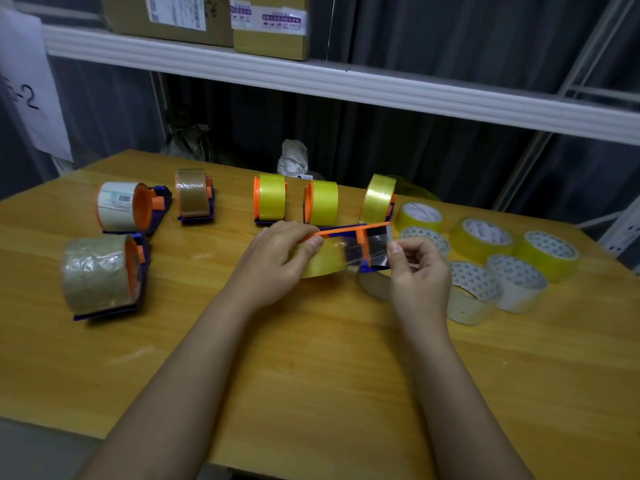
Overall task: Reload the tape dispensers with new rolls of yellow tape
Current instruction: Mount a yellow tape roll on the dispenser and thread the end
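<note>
Head camera view: left hand (277,254) grips a yellow-taped dispenser (349,249) above a wooden table (311,375); right hand (417,268) pinches its clear tape end (379,245). Six other dispensers stand behind: three yellow, three brownish or white. Six loose rolls (485,237) lie right. Boxes (270,26) sit on a shelf (346,84) above.

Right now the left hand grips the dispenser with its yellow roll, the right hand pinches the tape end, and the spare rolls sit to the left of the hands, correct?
Not quite: the head view shows the spare rolls to the right of the hands. The left hand does grip the dispenser with its yellow roll, and the right hand pinches the tape end.
</note>
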### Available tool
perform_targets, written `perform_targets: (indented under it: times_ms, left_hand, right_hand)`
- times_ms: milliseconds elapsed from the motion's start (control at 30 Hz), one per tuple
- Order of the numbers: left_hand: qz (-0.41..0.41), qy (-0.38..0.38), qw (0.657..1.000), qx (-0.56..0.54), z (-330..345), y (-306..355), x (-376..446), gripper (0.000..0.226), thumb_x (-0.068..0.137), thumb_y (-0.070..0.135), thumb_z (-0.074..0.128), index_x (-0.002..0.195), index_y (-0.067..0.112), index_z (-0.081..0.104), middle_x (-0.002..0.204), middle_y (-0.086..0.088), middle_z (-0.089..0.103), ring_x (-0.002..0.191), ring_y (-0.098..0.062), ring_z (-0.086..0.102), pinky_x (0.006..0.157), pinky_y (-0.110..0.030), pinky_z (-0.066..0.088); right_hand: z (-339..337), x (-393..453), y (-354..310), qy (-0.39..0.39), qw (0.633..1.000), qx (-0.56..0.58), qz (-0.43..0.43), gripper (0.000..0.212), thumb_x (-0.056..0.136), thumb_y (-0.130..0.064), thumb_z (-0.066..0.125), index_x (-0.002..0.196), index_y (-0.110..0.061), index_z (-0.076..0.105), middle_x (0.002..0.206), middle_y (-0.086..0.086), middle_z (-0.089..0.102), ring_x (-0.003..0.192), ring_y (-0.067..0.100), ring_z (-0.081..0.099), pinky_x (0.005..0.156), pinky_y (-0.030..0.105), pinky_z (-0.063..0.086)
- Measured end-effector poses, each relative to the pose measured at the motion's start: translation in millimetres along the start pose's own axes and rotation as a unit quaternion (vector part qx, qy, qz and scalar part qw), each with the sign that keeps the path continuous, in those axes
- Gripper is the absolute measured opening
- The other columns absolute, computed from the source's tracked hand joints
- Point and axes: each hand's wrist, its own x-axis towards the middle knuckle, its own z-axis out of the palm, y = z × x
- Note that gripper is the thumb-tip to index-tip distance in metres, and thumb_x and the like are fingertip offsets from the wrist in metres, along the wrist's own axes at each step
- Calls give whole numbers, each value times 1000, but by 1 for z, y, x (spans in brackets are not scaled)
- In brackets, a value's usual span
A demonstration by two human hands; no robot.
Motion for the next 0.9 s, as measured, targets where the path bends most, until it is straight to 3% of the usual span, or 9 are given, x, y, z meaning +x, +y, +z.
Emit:
perform_targets:
  times_ms: [200, 367, 567, 667, 900]
  left_hand:
    - [-4, 24, 1000, 12, 4, -1, 1, 42, 94, 41, 34, 113, 15, 62, 104, 7, 60, 97, -4, 47, 86, -29, 37]
    - [-6, 51, 998, 23, 7, 0, 3, 45, 94, 47, 32, 105, 16, 63, 96, 8, 59, 92, -9, 51, 80, -30, 39]
    - [5, 58, 998, -2, 8, -5, 4, 42, 95, 44, 34, 106, 16, 63, 95, 12, 58, 91, -6, 51, 77, -31, 40]
    - [18, 62, 998, -3, 7, -6, 2, 48, 94, 46, 31, 108, 15, 64, 97, 12, 58, 92, -6, 52, 81, -33, 43]
    - [45, 58, 997, 4, 3, -5, 1, 47, 96, 41, 31, 108, 12, 65, 94, 1, 65, 87, -10, 55, 75, -31, 43]
  right_hand:
    - [-2, 0, -5, -12, 1000, 20, -12, 21, 91, -7, 62, 77, -22, 62, 74, -8, 61, 68, 2, 52, 61, 13, 43]
    - [-1, 2, -4, -2, 1000, 18, 1, 20, 89, -9, 64, 74, -22, 64, 73, -1, 62, 67, 7, 53, 60, 15, 43]
    - [0, 5, -3, 2, 999, 26, 42, 14, 89, -10, 63, 76, -13, 65, 68, -7, 60, 59, -3, 52, 56, 10, 42]
    - [-2, 4, -5, -1, 999, 37, 36, 17, 90, -11, 63, 74, -18, 64, 69, -7, 61, 61, -1, 51, 56, 12, 42]
    - [-6, 7, -7, -8, 999, 35, 26, 19, 90, -14, 64, 76, -27, 65, 73, -12, 64, 66, -5, 56, 60, 10, 45]
